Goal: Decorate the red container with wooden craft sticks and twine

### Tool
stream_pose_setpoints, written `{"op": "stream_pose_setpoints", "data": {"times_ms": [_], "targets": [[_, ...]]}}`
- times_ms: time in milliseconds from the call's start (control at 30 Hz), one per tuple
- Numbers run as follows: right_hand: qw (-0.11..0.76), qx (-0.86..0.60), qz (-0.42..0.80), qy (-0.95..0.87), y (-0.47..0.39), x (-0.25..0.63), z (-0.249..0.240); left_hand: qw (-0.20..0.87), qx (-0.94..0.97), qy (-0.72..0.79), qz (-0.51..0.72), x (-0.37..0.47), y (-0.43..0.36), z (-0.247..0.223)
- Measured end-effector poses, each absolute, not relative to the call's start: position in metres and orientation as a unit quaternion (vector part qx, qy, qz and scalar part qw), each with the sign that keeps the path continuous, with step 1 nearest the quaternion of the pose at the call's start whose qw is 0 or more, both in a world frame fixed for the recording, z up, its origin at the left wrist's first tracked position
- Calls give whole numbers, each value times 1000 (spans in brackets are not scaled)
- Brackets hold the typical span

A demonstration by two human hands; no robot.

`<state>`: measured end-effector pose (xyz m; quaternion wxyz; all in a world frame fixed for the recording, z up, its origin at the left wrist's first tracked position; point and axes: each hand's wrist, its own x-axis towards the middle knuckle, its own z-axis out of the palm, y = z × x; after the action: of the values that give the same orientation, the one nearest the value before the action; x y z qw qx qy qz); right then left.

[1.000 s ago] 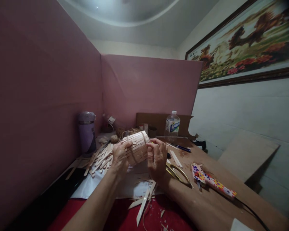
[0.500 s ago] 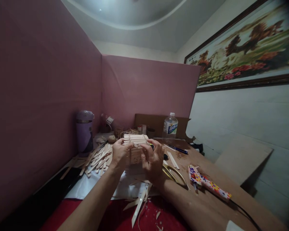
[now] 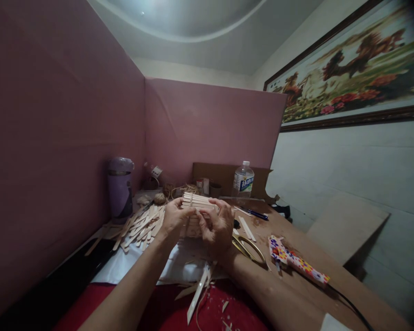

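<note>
Between my two hands is a small box-like piece built of popsicle sticks (image 3: 197, 199), its top a row of pale sticks side by side with twine across it near the left end. My left hand (image 3: 174, 218) grips its left side, thumb on the near edge. My right hand (image 3: 218, 226) holds the right side with thumb and fingers bent around it, covering the right end. The lower front of the piece shows only in part between the hands. A pile of loose popsicle sticks (image 3: 146, 230) lies just left of my left hand.
Gold-handled scissors (image 3: 253, 252) and a flower-patterned glue gun (image 3: 295, 262) with a cord lie on the right. Behind stand a water bottle (image 3: 244, 181), a purple flask (image 3: 120, 189) and twine balls (image 3: 159, 198). Cut stick pieces (image 3: 197, 294) lie on red cloth (image 3: 158, 308) in front.
The stick piece has turned and shifted slightly to the right. My right fingers have moved in closer along its near edge, and my right thumb now meets it near the left thumb.
</note>
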<state>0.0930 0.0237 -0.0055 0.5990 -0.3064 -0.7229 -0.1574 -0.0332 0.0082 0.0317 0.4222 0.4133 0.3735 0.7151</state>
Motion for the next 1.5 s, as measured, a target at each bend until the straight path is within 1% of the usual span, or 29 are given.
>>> {"op": "stream_pose_setpoints", "data": {"times_ms": [1200,1500], "targets": [[591,-312,-135,-731,25,94,-7,415,430,383,705,-33,8,30],[612,-308,-104,-721,27,95,-6,411,428,388,705,-33,9,29]]}}
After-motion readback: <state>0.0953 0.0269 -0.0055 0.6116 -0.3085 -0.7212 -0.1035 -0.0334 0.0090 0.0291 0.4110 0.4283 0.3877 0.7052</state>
